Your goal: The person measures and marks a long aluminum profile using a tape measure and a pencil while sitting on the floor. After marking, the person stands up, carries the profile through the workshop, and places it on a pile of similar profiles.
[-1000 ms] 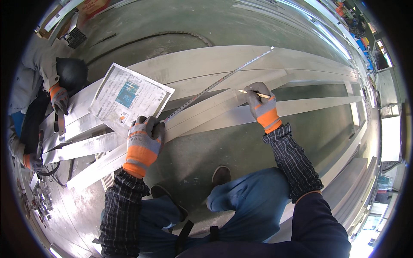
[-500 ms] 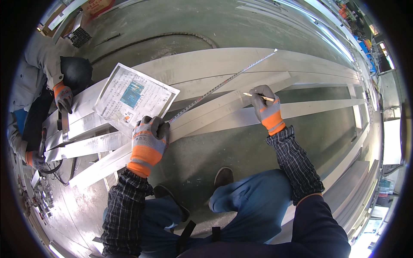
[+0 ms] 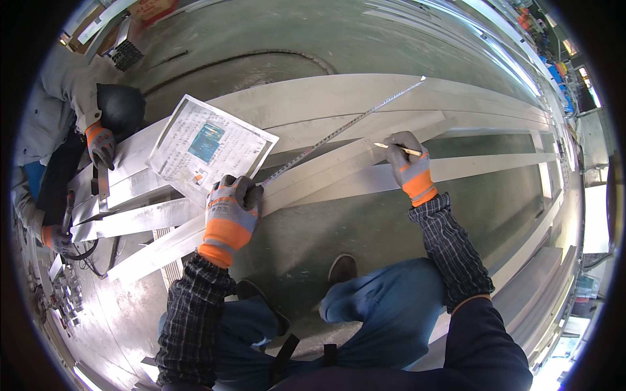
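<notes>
Left hand (image 3: 229, 215) is pinning the tape measure (image 3: 339, 133) end on the metal bar (image 3: 365, 153), fingers curled down. Tape's stretched out; right hand (image 3: 412, 168) is pinching a pencil (image 3: 390, 146), tip at the bar. I'm judging marking underway, no finished mark visible.

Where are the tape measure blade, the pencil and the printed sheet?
tape measure blade (image 3: 339, 132), head view, middle of the stretched blade.
pencil (image 3: 398, 148), head view, shaft held in the right hand.
printed sheet (image 3: 212, 146), head view, centre of the paper.
</notes>
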A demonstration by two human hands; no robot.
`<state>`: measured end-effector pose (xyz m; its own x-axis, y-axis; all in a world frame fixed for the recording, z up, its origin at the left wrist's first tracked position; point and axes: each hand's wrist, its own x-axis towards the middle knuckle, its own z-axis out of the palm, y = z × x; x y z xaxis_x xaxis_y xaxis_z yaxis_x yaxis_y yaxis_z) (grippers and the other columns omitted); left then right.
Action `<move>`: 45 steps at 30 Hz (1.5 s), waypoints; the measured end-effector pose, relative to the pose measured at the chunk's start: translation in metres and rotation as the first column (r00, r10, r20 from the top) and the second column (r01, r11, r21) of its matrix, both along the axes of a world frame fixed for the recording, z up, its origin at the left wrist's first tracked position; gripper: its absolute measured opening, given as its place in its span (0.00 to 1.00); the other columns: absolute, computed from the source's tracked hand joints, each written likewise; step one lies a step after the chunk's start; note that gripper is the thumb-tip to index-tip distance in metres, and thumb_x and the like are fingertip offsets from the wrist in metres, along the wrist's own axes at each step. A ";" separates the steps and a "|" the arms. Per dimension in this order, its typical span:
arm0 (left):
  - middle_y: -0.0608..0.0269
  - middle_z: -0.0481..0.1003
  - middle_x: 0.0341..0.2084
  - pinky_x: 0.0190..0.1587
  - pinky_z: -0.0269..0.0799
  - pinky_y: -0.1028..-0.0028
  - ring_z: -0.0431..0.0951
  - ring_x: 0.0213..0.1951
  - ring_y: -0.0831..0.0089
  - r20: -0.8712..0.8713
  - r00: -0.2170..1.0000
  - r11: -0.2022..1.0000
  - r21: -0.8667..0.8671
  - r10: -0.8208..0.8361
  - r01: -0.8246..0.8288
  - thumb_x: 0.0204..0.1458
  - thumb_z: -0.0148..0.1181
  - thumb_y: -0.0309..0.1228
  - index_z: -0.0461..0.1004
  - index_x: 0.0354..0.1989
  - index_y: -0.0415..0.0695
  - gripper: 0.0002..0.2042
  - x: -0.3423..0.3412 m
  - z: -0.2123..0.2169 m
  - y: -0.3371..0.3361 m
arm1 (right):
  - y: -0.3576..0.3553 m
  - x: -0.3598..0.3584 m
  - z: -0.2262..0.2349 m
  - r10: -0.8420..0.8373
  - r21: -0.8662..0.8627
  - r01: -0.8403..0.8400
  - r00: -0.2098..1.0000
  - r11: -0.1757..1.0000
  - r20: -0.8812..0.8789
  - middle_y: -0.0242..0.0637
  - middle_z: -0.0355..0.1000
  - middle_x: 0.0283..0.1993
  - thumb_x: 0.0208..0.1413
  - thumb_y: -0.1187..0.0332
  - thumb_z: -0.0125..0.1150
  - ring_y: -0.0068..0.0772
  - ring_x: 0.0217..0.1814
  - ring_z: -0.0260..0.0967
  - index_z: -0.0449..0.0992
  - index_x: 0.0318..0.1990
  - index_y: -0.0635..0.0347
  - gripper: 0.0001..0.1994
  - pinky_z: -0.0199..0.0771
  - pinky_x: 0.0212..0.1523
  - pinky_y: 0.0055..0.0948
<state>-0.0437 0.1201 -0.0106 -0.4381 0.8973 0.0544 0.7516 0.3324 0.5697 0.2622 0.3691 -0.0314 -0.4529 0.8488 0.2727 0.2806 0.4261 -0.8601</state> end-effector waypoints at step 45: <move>0.58 0.78 0.30 0.38 0.76 0.69 0.81 0.32 0.70 0.638 0.753 0.977 0.002 0.161 -0.211 0.67 0.58 0.30 0.76 0.44 0.38 0.07 0.019 0.078 -0.147 | -0.019 -0.003 0.019 -0.096 -0.163 0.066 0.978 0.984 -0.184 0.33 0.81 0.36 0.62 0.76 0.63 0.22 0.39 0.79 0.80 0.41 0.62 0.03 0.77 0.39 0.24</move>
<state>-0.0243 -0.0265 0.0671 -0.5530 0.7991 -0.2360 0.1404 0.3686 0.9189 0.2593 0.3502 -0.0123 -0.3332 0.9193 0.2094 0.1337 0.2659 -0.9547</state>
